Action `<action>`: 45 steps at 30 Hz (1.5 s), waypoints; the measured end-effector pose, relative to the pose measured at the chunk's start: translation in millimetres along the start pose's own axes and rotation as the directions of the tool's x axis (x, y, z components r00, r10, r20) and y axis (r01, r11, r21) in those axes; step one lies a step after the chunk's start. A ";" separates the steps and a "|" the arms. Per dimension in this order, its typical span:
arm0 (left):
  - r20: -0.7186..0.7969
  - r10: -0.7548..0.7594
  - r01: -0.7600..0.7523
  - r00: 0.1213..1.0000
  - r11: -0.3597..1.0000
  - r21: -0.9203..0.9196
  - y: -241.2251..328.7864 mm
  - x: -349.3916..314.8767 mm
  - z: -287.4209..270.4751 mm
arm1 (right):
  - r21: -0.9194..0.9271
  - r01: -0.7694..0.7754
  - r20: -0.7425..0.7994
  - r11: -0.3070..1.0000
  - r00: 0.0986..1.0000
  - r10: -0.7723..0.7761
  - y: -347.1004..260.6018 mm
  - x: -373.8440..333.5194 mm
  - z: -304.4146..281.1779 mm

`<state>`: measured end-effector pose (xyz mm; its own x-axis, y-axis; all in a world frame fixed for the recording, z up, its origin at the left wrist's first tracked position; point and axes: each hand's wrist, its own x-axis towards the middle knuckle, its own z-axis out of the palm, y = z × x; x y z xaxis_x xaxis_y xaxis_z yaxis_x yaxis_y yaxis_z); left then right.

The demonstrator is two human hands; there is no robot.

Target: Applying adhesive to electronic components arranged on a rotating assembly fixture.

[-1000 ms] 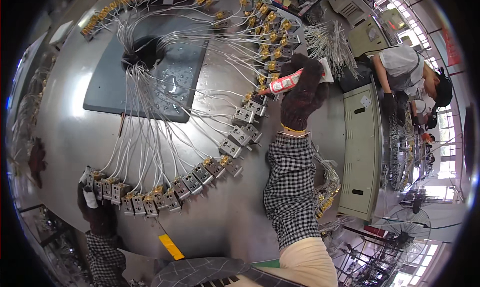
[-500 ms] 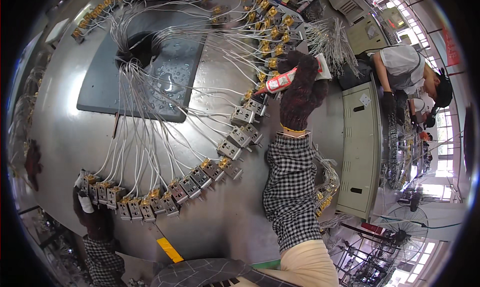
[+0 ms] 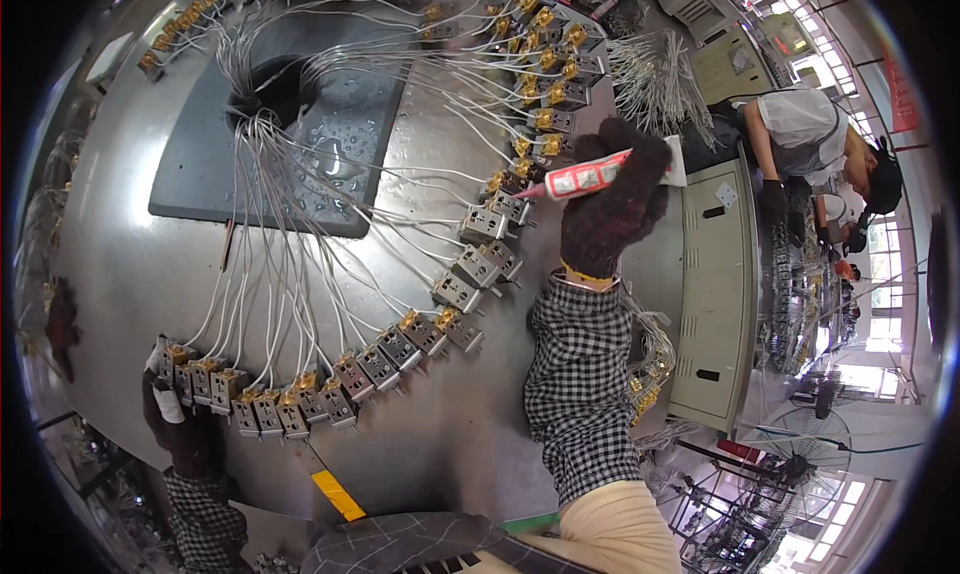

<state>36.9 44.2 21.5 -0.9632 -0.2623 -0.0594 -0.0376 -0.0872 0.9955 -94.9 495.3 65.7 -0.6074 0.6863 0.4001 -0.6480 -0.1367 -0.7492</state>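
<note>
R hand has fingers wrapped round red-white tube over table, nozzle by metal blocks, prob. for aim. L hand is at blocks' L end; can't tell fingers' spread/grip. Blocks fanned, likely so wires don't tangle.

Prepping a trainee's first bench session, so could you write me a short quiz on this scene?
1. Which hand holds the red-and-white squeeze tube?
2. True or false: the left hand is at the picture-left end of the curved row of wired metal blocks.
3. What colour is the flat strip below that row in the picture: A) blue, B) yellow, C) green?

Key: 1. The right hand, wearing a dark glove. 2. True. 3. B.
</note>
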 end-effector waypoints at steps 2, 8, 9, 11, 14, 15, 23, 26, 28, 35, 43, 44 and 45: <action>0.003 -0.019 0.019 1.000 1.000 -0.006 1.7 -0.8 1.5 | -0.109 0.017 0.008 0.994 1.000 -0.016 2.0 -7.7 -4.2; 0.006 -0.023 0.023 1.000 0.999 -0.031 3.6 -0.4 -0.2 | -0.308 -0.022 0.004 0.951 1.000 0.025 0.0 -14.3 6.1; 0.019 -0.018 0.019 1.000 0.999 -0.039 1.9 -0.1 -1.3 | -0.326 0.013 0.014 0.945 1.000 -0.009 2.6 -13.2 4.4; 0.031 -0.014 0.015 0.999 0.999 -0.046 -1.0 0.7 -4.3 | -0.344 0.047 0.024 0.938 0.999 -0.041 5.7 -12.5 1.7; 0.042 -0.005 0.006 0.999 1.000 -0.030 -3.5 0.4 -7.0 | -0.374 0.081 0.062 0.924 0.996 -0.062 9.4 -12.3 -2.8; 0.036 -0.002 0.002 0.999 1.000 -0.020 -4.2 0.1 -6.5 | -0.391 0.085 0.061 0.917 0.996 -0.066 11.5 -12.3 -5.0; 0.003 0.026 -0.026 1.000 1.000 0.018 -4.1 1.3 -4.7 | -0.327 0.073 0.055 0.942 0.997 -0.058 -1.8 -23.8 11.3; -0.014 0.012 -0.012 1.000 1.000 0.009 -5.9 1.9 -5.8 | -0.395 0.128 0.090 0.909 0.991 -0.100 -0.5 -28.2 14.2; 0.023 0.003 -0.004 1.000 0.999 0.039 -6.9 2.8 -9.3 | -0.406 0.029 0.109 0.914 0.994 0.017 -6.5 -31.8 19.0; -0.022 0.011 -0.010 1.000 0.998 0.057 -4.0 1.6 -10.2 | -0.351 0.020 0.097 0.936 0.995 0.015 -2.4 -38.0 21.3; -0.030 -0.047 0.047 0.998 0.999 -0.005 -3.8 -0.9 -8.3 | -0.279 -0.039 -0.147 0.960 0.989 -0.003 -28.9 -39.3 6.9; -0.024 -0.049 0.049 0.999 0.999 -0.008 -3.8 -0.3 -8.7 | -0.291 0.007 -0.096 0.957 0.995 -0.036 -30.3 -40.5 2.4; -0.014 -0.037 0.037 0.999 0.999 0.004 -4.3 0.7 -10.9 | -0.296 0.010 -0.097 0.955 0.994 -0.041 -31.4 -42.8 1.2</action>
<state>39.3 33.9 16.3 -0.9572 -0.2728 -0.0971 -0.0743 -0.0927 0.9929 -49.2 469.4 72.7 -0.5330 0.7574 0.3771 -0.4893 0.0877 -0.8677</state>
